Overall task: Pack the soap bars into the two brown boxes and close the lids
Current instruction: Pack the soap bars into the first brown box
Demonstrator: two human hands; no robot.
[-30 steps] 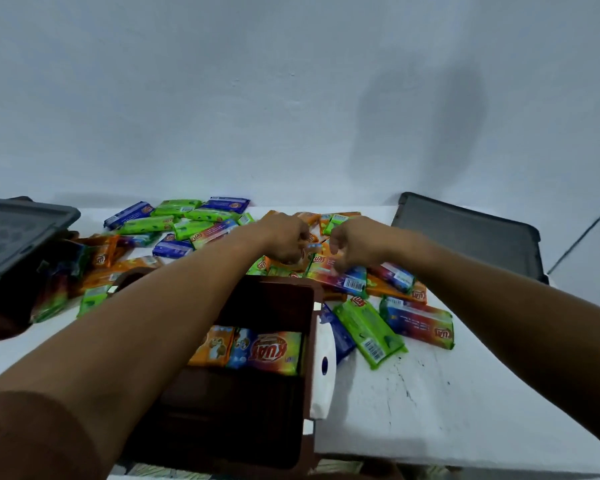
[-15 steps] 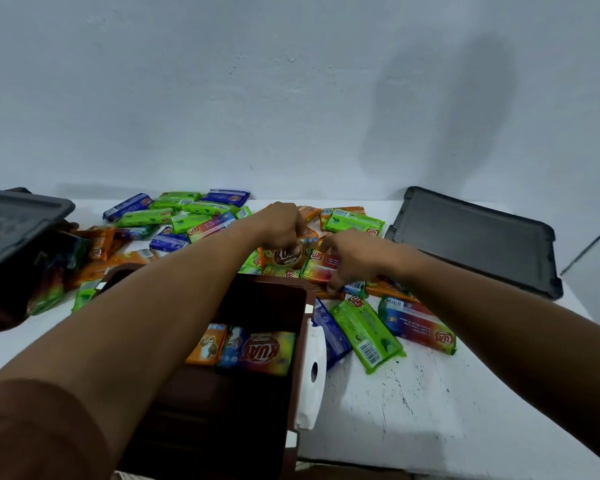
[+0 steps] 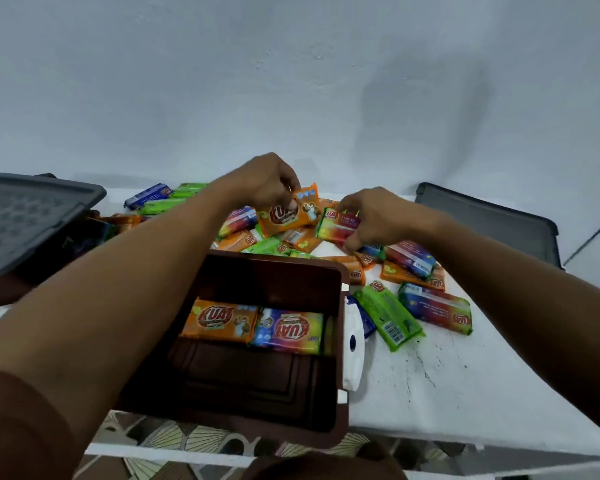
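Observation:
An open brown box [image 3: 340, 327] sits at the table's near edge with an orange bar [image 3: 219, 320] and a multicoloured bar [image 3: 288, 330] lying inside. Behind it lies a pile of loose soap bars [image 3: 409, 261] in green, orange, blue and rainbow wrappers. My left hand [image 3: 260, 183] holds an orange soap bar [image 3: 291, 211] lifted above the pile. My right hand [image 3: 378, 216] grips a rainbow soap bar [image 3: 335, 225] at the pile. A second brown box [image 3: 0, 289] at the far left is mostly hidden under a grey lid [image 3: 25, 216].
Another grey lid [image 3: 492, 223] lies at the back right of the white table [image 3: 465, 382]. A white latch [image 3: 352, 344] hangs on the near box's right side. A green bar [image 3: 388, 315] and a rainbow bar [image 3: 433, 308] lie right of the box. A white wall stands behind.
My left hand has lifted an orange bar clear of the pile. My right hand has closed on a rainbow bar and raised its left end.

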